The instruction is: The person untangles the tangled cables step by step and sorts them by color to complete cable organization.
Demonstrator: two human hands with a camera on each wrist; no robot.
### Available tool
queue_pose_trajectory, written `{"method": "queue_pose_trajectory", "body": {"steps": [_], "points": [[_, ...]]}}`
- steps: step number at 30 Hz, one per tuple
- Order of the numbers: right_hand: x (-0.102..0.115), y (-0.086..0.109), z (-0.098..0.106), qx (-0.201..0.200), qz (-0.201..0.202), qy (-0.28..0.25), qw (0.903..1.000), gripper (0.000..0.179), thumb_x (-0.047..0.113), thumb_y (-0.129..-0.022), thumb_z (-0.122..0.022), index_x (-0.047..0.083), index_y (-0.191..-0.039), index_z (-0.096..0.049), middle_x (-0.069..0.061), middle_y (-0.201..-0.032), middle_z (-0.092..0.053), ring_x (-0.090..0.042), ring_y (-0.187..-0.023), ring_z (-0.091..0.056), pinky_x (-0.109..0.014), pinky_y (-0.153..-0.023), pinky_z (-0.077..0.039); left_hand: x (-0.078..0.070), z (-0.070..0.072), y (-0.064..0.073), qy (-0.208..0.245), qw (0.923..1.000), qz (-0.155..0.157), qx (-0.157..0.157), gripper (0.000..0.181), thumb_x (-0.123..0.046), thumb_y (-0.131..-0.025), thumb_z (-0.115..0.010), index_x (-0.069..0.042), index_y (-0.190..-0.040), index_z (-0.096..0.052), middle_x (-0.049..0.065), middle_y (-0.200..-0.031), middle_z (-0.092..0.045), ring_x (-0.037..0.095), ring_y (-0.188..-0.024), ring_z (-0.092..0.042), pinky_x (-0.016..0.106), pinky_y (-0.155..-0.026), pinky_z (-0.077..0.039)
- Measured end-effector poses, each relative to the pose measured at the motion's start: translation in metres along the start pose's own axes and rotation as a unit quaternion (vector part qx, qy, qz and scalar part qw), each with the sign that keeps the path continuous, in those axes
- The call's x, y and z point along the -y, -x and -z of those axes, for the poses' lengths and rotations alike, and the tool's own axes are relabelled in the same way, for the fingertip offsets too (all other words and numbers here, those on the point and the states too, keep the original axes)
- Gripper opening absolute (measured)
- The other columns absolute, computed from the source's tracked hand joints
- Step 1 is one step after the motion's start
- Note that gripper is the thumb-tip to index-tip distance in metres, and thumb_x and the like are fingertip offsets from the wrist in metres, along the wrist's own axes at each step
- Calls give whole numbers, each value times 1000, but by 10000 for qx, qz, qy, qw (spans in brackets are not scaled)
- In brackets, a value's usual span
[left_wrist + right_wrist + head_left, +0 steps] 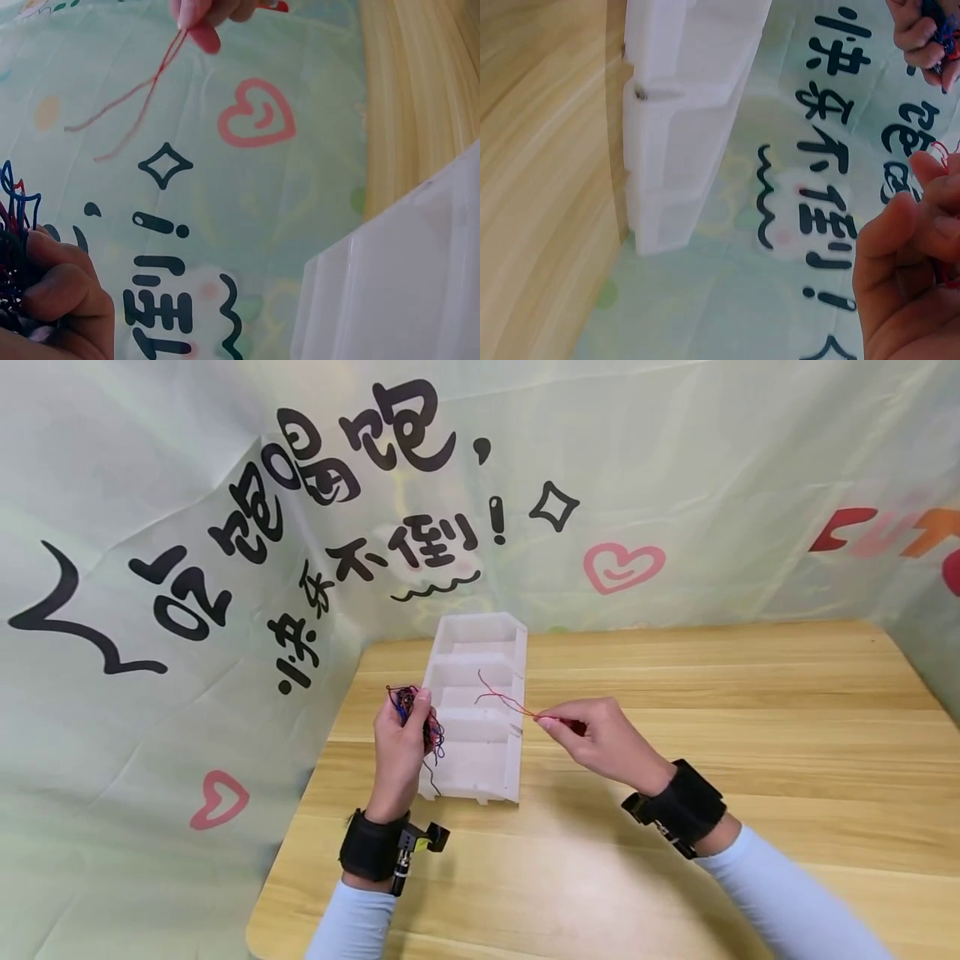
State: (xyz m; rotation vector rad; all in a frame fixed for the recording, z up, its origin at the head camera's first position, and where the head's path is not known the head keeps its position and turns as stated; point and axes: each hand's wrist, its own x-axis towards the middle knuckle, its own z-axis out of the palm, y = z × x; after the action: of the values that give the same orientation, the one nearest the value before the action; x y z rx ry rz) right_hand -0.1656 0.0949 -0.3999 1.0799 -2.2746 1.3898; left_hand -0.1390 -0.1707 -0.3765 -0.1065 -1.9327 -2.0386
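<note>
A tangled bundle of thin red, blue and black wires (432,732) is gripped in my left hand (400,752), over the left side of a white three-compartment tray (517,760). Loops and loose ends stick out past the fingers; one dark end hangs below the hand. My right hand (603,739), to the right of the tray, pinches a red wire (510,700) between thumb and fingertips. Two free ends of that wire spread leftward above the middle compartment. In the left wrist view the same red wire (159,73) dangles as a V from the right fingertips.
The tray stands lengthwise on a wooden table (750,735), its far end near a printed cloth backdrop (712,460). The cloth also rises along the table's left side. Each wrist wears a black strap (371,847) with a small camera.
</note>
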Motion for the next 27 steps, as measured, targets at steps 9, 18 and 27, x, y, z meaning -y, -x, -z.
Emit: {"method": "queue_pose_trajectory", "body": {"steps": [9, 18, 27], "points": [[-8, -19, -38, 479, -143, -4, 9988, 10, 22, -89, -61, 25, -85, -70, 11, -59, -49, -2, -49, -39, -22, -44, -34, -5, 9, 3, 96, 9999, -41, -119, 29, -32, -92, -57, -5, -98, -49, 3, -69, -45, 16, -49, -40, 20, -40, -34], [-16, -33, -80, 943, -436, 243, 9943, 12, 20, -85, -60, 22, -80, -71, 16, -63, -57, 0, -52, -46, -21, -45, -39, -9, 13, 4, 228, 9997, -74, -95, 27, -31, -92, -58, -6, -95, -49, 3, -70, -45, 16, -52, -41, 19, -42, -36], [-22, -31, -106, 1803, -786, 847, 9768, 30, 33, -86, -63, 8, -102, -70, 2, -88, -67, -7, -75, -58, -27, -66, -51, -5, 17, 7, 194, 9998, 19, -58, 27, -31, -92, -58, -6, -95, -48, 6, -77, -49, 16, -54, -42, 20, -43, -37]]}}
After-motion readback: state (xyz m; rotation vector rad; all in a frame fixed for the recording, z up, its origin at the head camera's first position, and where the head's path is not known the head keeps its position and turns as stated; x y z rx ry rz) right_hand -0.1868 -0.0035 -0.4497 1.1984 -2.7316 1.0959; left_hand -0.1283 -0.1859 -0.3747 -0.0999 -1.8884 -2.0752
